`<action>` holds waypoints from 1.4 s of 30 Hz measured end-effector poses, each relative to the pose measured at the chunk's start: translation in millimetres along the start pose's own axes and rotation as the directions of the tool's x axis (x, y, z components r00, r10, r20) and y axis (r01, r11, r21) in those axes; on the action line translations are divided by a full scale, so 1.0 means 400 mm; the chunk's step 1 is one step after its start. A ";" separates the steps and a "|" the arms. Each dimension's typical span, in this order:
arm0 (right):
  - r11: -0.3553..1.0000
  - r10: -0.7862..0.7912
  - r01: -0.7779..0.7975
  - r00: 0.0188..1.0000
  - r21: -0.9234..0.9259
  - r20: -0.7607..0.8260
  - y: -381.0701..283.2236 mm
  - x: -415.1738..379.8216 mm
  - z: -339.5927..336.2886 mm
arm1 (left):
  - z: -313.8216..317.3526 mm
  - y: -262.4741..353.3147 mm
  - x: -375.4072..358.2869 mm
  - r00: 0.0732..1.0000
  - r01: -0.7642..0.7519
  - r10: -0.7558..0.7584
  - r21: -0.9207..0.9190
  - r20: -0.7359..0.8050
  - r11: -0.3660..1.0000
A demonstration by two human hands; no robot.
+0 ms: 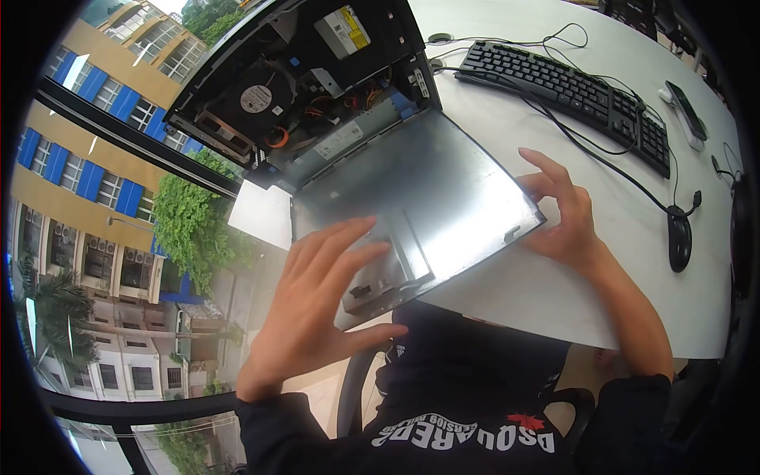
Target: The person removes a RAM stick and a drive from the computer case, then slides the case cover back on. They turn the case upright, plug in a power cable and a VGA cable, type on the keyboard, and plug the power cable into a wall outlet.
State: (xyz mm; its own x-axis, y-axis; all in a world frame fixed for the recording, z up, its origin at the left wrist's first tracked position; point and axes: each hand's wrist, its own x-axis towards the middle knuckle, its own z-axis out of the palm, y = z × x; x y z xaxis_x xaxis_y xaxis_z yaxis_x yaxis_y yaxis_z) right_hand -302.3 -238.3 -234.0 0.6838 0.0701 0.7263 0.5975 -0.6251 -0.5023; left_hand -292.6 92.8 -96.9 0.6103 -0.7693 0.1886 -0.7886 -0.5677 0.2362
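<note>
side panel: we've got a grey metal side panel [412, 206] lying flat, its far edge up against the open PC case, its near corner hanging past the edge of the surface
left hand: our left hand [317, 305] sits spread over the near-left corner of the panel, fingers [340, 237] stretched out and loose, not clamped on anything; can't really tell if the palm presses down
right hand: our right hand [564, 214] is at the panel's right corner, fingers open and fanned, tips touching or just beside the edge, no real grip on it
PC case: the open PC case [309, 79] lies at the far left of the surface, guts on show, with a round fan [257, 99], orange cables and a drive with a yellow label [344, 32]
keyboard: a black keyboard [570, 87] sits well apart, further back on the right, cable trailing
mouse: a black mouse [679, 237] is near the right edge, right of our right hand
surface: white surface [507, 293], rounded front edge
beyond: a window on the left shows buildings and trees below
</note>
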 end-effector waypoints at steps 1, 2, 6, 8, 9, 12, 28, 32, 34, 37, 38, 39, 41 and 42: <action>1.000 0.003 -0.003 1.000 0.002 0.000 -0.001 0.000 -0.001 | 0.006 0.002 -0.003 1.000 -0.008 0.008 0.034 -0.001 0.999; 1.000 0.006 -0.006 1.000 0.003 -0.001 -0.002 0.000 -0.003 | 0.015 0.000 -0.008 1.000 -0.016 0.016 0.068 -0.002 0.998; 1.000 -0.005 0.005 1.000 -0.004 0.012 -0.002 0.000 -0.005 | 0.016 0.009 -0.011 0.999 -0.030 0.033 0.126 -0.026 0.992; 1.000 0.002 -0.002 1.000 0.009 0.017 -0.007 0.004 -0.004 | 0.017 0.012 -0.015 0.996 -0.034 0.045 0.141 -0.079 0.989; 1.000 0.007 -0.007 1.000 0.016 0.020 -0.009 0.004 -0.003 | 0.017 0.013 -0.017 0.993 -0.035 0.051 0.148 -0.105 0.988; 0.997 0.047 -0.049 0.998 0.058 0.039 -0.008 0.007 -0.005 | 0.016 0.012 -0.019 0.983 -0.057 0.084 0.163 -0.165 0.985; 0.934 0.332 -0.326 0.943 0.145 -0.019 0.006 0.013 -0.001 | -0.115 -0.035 0.014 0.887 0.059 0.133 0.393 -0.443 0.918; 0.928 0.343 -0.335 0.939 0.161 -0.023 0.009 0.012 0.001 | -0.189 -0.097 0.059 0.830 0.088 0.183 0.447 -0.527 0.890; 0.933 0.334 -0.326 0.942 0.152 -0.028 0.009 0.013 0.000 | -0.222 -0.103 0.090 0.813 0.203 0.136 0.495 -0.566 0.845; 0.941 0.317 -0.310 0.948 0.133 -0.030 0.010 0.013 -0.002 | -0.262 -0.136 0.145 0.778 0.356 0.055 0.513 -0.625 0.781; 0.943 0.313 -0.307 0.949 0.129 -0.030 0.010 0.013 -0.003 | -0.271 -0.160 0.162 0.767 0.389 0.055 0.532 -0.639 0.753; 0.944 0.310 -0.304 0.950 0.125 -0.031 0.010 0.014 -0.004 | -0.280 -0.184 0.178 0.756 0.421 0.055 0.549 -0.652 0.722; 0.941 0.321 -0.315 0.947 0.125 -0.023 0.011 0.013 -0.007 | -0.291 -0.230 0.206 0.750 0.444 0.054 0.562 -0.660 0.698; 0.939 0.326 -0.321 0.945 0.125 -0.019 0.011 0.014 -0.007 | -0.295 -0.246 0.219 0.746 0.455 0.054 0.567 -0.663 0.686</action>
State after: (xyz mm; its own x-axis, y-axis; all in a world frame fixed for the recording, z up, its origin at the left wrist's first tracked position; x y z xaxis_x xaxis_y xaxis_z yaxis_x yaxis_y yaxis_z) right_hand -296.9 -243.0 -230.9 0.8330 -0.1526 0.5318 0.3937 -0.5119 -0.7635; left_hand -152.7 116.0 8.9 0.4627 -0.4103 0.7859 -0.3058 -0.9059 -0.2929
